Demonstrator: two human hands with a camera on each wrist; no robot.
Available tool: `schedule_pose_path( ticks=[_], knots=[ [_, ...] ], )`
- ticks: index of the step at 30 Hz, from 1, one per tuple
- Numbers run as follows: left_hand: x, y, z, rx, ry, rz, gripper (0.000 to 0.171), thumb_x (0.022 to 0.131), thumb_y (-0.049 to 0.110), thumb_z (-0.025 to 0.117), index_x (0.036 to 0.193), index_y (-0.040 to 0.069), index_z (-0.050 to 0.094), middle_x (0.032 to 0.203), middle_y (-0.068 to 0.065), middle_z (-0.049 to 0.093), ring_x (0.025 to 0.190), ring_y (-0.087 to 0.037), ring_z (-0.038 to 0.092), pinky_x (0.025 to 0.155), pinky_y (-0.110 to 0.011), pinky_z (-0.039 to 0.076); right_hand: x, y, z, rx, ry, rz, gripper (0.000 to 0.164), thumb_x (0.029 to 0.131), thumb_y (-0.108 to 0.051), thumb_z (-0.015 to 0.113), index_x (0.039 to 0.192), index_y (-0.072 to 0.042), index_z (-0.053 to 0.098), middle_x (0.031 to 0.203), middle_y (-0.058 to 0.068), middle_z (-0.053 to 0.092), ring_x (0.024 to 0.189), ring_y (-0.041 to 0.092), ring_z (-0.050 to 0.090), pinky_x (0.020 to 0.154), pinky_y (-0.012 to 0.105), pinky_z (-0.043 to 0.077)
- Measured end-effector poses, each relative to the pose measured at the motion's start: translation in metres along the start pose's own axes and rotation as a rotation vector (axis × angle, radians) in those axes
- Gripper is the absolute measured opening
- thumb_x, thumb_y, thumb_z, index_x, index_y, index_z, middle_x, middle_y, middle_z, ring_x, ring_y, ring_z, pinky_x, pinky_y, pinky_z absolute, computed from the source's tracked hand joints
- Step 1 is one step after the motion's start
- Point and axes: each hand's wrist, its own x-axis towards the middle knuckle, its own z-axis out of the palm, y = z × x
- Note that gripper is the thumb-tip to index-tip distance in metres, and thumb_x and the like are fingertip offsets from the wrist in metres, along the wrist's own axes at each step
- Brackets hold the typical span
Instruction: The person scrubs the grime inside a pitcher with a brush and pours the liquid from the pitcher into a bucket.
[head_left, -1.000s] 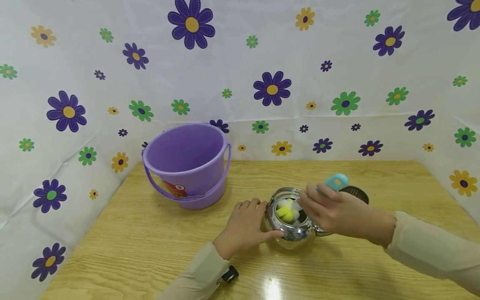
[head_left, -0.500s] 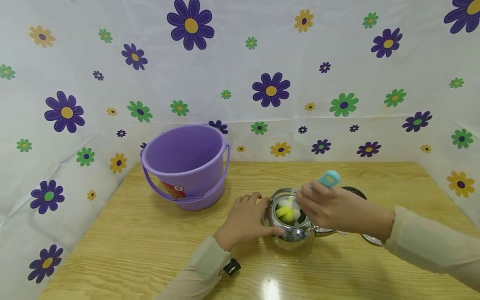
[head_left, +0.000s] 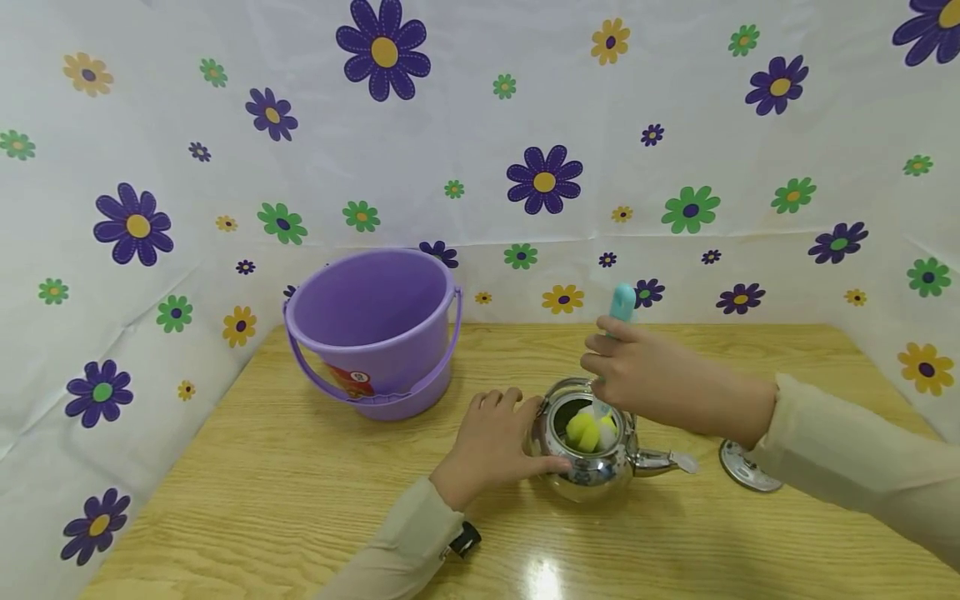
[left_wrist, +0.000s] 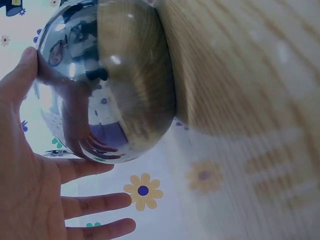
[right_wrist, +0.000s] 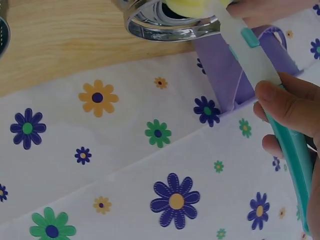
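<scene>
A shiny steel teapot [head_left: 592,483] stands on the table in the head view, its spout to the right. My left hand [head_left: 487,450] holds its left side between thumb and index finger; the left wrist view shows the other fingers straight and off the metal. My right hand [head_left: 652,375] grips the teal handle of a sponge brush [right_wrist: 292,155], nearly upright above the opening. Its yellow and white sponge head [head_left: 591,431] sits inside the teapot's mouth, toward the right. The lower part of the head is hidden inside.
A purple bucket [head_left: 375,333] stands at the back left, its handle hanging down. A round metal lid [head_left: 750,467] lies to the right, partly under my right sleeve. At the right wrist view's left edge is a perforated metal cup [right_wrist: 4,37]. Flowered cloth hangs behind.
The brush handle has swung from leaning right to almost upright, with my right hand raised. The sponge head has shifted right in the opening. My left hand stays on the teapot.
</scene>
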Motion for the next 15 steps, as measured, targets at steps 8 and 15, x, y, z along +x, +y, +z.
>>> schedule_pose_path(
  ticks=[8, 15],
  knots=[
    [0.0, 0.0, 0.006, 0.047, 0.06, 0.013, 0.087, 0.066, 0.087, 0.045, 0.125, 0.024, 0.055, 0.11, -0.004, 0.056, 0.1, -0.027, 0.054, 0.09, -0.043, 0.042, -0.012, 0.004, 0.012, 0.209, 0.027, 0.091, 0.036, 0.062, -0.01, 0.084, 0.092, -0.025, 0.073, 0.094, -0.003, 0.066, 0.09, 0.018, 0.055, 0.091, 0.039, 0.04],
    [0.0, -0.001, 0.005, 0.028, 0.058, 0.019, 0.087, 0.068, 0.086, 0.045, 0.126, 0.022, 0.055, 0.115, -0.006, 0.056, 0.104, -0.027, 0.054, 0.092, -0.043, 0.042, -0.028, -0.01, 0.023, 0.178, 0.153, 0.148, 0.048, 0.057, -0.009, 0.087, 0.101, -0.02, 0.072, 0.099, 0.001, 0.067, 0.093, 0.02, 0.056, 0.089, 0.039, 0.042]
  ],
)
